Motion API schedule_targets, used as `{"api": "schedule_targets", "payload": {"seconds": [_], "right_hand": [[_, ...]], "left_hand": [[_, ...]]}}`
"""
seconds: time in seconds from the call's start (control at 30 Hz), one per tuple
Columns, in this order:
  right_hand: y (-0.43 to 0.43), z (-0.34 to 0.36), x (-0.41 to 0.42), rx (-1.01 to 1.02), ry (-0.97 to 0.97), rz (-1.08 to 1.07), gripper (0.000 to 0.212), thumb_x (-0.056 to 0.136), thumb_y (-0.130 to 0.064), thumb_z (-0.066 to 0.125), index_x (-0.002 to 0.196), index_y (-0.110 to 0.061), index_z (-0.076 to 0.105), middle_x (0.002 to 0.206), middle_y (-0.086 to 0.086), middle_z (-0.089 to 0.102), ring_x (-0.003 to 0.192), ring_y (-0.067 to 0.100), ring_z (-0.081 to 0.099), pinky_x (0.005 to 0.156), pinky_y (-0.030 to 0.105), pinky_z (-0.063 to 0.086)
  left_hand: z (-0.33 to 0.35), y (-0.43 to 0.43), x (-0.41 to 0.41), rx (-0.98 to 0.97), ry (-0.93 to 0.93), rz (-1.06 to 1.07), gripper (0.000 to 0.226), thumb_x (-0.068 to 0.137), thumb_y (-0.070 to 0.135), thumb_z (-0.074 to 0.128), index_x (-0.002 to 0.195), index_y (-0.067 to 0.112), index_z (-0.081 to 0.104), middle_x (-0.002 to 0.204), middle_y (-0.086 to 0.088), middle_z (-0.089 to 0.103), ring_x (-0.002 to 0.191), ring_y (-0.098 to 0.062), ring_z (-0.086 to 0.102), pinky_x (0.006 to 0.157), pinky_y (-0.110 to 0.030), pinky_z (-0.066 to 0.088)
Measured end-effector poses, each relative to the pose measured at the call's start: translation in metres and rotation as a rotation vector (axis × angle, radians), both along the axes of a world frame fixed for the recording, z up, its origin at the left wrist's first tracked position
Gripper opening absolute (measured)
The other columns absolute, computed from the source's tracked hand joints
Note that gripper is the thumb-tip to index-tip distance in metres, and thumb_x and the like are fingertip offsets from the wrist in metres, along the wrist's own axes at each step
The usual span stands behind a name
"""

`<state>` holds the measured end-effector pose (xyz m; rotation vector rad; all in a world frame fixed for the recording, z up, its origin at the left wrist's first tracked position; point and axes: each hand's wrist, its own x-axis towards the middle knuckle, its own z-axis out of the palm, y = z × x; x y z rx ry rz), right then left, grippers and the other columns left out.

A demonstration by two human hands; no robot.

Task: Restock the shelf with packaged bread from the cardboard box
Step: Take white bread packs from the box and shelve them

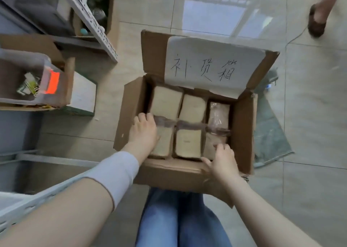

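Hooking left grip (143, 132) over near-left loaf (163, 143) in box (242, 126), pinching near-right loaf (210, 143) with right grip (222, 160). Likely soft, light, slick-wrapped: lift by ends, no squeezing.

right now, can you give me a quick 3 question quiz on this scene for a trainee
1. True or false: the box has its flaps shut.
2. How many packs show in the box? A four, B six, C nine.
3. Fill in: the left hand lies on the near-____ pack.

Key: 1 false; 2 B; 3 left.
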<state>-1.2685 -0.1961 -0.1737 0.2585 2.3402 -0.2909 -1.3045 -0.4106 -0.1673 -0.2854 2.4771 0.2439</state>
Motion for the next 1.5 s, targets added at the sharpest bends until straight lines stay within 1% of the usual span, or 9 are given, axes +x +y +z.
{"api": "schedule_targets", "payload": {"seconds": [0.13,0.3,0.53,0.73,0.87,1.07,1.23,1.37,1.5], "right_hand": [[-0.015,-0.075,-0.025,-0.070,-0.119,-0.158,0.072,0.078,-0.042,0.069,0.132,-0.005,0.040,0.131,0.015,0.046,0.121,0.030,0.044,0.101,0.039,0.041],[-0.025,-0.110,-0.028,-0.133,-0.161,-0.437,0.076,0.068,-0.034,0.079,0.127,-0.005,0.041,0.127,0.015,0.053,0.119,0.032,0.050,0.098,0.042,0.045],[-0.015,-0.096,-0.018,-0.290,-0.253,-0.525,0.066,0.068,-0.032,0.079,0.123,-0.009,0.049,0.125,0.009,0.059,0.114,0.026,0.055,0.090,0.031,0.043],[0.000,-0.073,-0.014,-0.332,-0.189,-0.621,0.066,0.070,-0.025,0.079,0.125,-0.007,0.048,0.125,0.012,0.058,0.112,0.028,0.056,0.097,0.041,0.046],[0.027,-0.039,-0.009,-0.372,-0.071,-0.689,0.054,0.069,-0.026,0.080,0.115,-0.012,0.056,0.118,0.008,0.063,0.106,0.025,0.059,0.094,0.042,0.049],[0.049,0.042,0.007,-0.566,0.075,-0.684,0.028,0.068,-0.022,0.080,0.089,-0.019,0.063,0.096,0.005,0.071,0.086,0.019,0.067,0.083,0.036,0.054],[0.036,0.147,0.042,-0.829,0.107,-0.494,0.032,0.066,-0.019,0.081,0.096,-0.017,0.069,0.090,-0.002,0.072,0.080,0.012,0.068,0.070,0.025,0.055],[0.006,0.249,0.085,-0.978,0.040,-0.292,0.038,0.065,-0.020,0.080,0.102,-0.015,0.068,0.093,-0.001,0.074,0.087,0.017,0.070,0.081,0.032,0.055],[-0.044,0.345,0.142,-1.130,-0.037,-0.046,0.039,0.066,-0.017,0.078,0.103,-0.010,0.068,0.090,0.001,0.075,0.082,0.016,0.072,0.067,0.022,0.057]], "left_hand": [[-0.051,-0.009,-0.009,0.005,-0.022,-0.013,0.075,0.079,0.033,0.069,0.134,0.006,0.026,0.131,-0.018,0.037,0.116,-0.034,0.045,0.089,-0.040,0.044],[-0.065,-0.015,-0.001,0.170,0.057,0.214,0.074,0.071,0.021,0.078,0.127,0.012,0.030,0.124,-0.016,0.043,0.100,-0.037,0.056,0.072,-0.036,0.041],[-0.052,-0.008,0.009,0.365,0.188,0.484,0.091,0.056,0.016,0.086,0.130,0.017,0.032,0.131,-0.009,0.041,0.117,-0.021,0.045,0.088,-0.024,0.034],[-0.050,-0.015,0.019,0.538,0.098,0.721,0.052,0.064,0.021,0.083,0.104,0.018,0.049,0.102,0.004,0.059,0.100,-0.016,0.054,0.077,-0.024,0.040],[-0.021,-0.012,0.030,0.637,0.227,0.737,0.038,0.067,0.017,0.081,0.093,0.021,0.053,0.082,0.018,0.056,0.076,0.007,0.051,0.060,-0.002,0.038],[0.074,-0.009,0.073,0.705,0.468,0.868,0.043,0.069,0.029,0.079,0.106,0.022,0.059,0.097,0.010,0.063,0.090,-0.004,0.056,0.066,-0.014,0.041],[0.206,-0.022,0.150,0.762,0.828,0.988,0.024,0.068,0.027,0.078,0.086,0.023,0.062,0.087,-0.001,0.065,0.079,-0.012,0.058,0.077,-0.031,0.049],[0.322,-0.049,0.242,0.718,1.052,1.007,0.034,0.054,0.047,0.075,0.082,0.030,0.067,0.080,0.018,0.069,0.078,-0.001,0.064,0.073,-0.019,0.050],[0.421,-0.084,0.353,0.593,1.248,1.045,0.033,0.052,0.049,0.075,0.079,0.032,0.067,0.079,0.018,0.070,0.079,0.000,0.064,0.075,-0.020,0.050]]}}
